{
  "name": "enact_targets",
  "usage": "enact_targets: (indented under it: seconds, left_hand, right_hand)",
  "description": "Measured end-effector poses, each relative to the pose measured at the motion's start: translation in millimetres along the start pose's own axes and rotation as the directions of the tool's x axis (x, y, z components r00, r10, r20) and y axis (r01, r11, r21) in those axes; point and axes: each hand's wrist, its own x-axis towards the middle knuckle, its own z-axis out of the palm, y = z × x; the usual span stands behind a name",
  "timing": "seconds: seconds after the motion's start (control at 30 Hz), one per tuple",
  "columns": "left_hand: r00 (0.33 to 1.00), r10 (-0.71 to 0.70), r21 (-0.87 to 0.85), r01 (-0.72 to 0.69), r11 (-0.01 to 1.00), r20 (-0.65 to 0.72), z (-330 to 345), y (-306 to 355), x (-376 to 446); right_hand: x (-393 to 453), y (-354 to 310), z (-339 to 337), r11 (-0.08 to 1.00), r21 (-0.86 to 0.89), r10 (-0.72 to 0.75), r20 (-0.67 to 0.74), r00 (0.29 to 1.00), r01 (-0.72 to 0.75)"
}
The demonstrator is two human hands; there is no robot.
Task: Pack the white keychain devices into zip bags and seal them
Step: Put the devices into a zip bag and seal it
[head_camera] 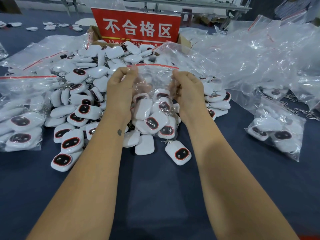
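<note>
The left hand (119, 87) pinches one upper corner of a clear plastic zip bag with a red seal strip (152, 87), hanging between the hands over the heap of white rounded keychain devices (83, 94); the right hand (187, 89) pinches the other corner. Loaded with devices, the bag likely sags, thin and slippery, so hold just below the strip.

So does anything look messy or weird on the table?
Yes. The white keychain devices lie spilled in a loose heap, and one device sits apart near the table's front. The red sign stands half-buried behind the heap, its lower text hidden.
</note>
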Motion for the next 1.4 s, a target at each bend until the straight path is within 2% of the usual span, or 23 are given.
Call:
enact_targets:
  seconds: [0.07, 0.2, 0.4, 0.53, 0.9, 1.27, 1.4]
  left_hand:
    - [0.998, 0.025, 0.009, -0.025, 1.0, -0.056, 0.4, 1.0, -0.5]
    - [0.998, 0.029, -0.128, -0.036, 0.991, -0.059, 1.2, 2.7, -1.4]
    - [0.995, -0.066, -0.127, 0.055, 0.99, -0.081, 2.9, 2.9, -1.9]
    - [0.992, -0.096, -0.187, 0.078, 0.979, -0.087, 2.3, 3.1, -3.8]
    - [0.994, -0.079, -0.02, 0.078, 0.997, -0.078, 1.7, -3.0, -0.2]
    - [0.987, -0.089, -0.149, 0.069, 0.986, -0.13, 4.0, 1.5, -1.9]
    - [0.986, -0.083, -0.124, 0.065, 0.99, -0.143, 4.4, 0.0, -0.9]
  right_hand:
    - [-0.1, -0.3, -1.0, 1.0, -0.005, -0.02, -0.005, 1.0, 0.02]
    - [0.0, -0.2, -1.8, 0.998, -0.002, -0.056, -0.013, 0.998, 0.056]
    - [2.4, 1.2, -4.2, 0.999, 0.026, -0.029, -0.037, 0.999, 0.03]
    - [3.3, 5.3, -5.2, 1.0, -0.015, -0.024, -0.05, 0.998, 0.024]
    - [6.1, 6.4, -4.0, 1.0, 0.0, 0.018, -0.083, 0.996, -0.018]
    - [3.4, 8.0, -4.5, 0.996, -0.051, -0.081, -0.104, 0.991, 0.076]
    - [2.9, 8.7, -2.2, 0.994, -0.076, -0.081, -0.118, 0.99, 0.073]
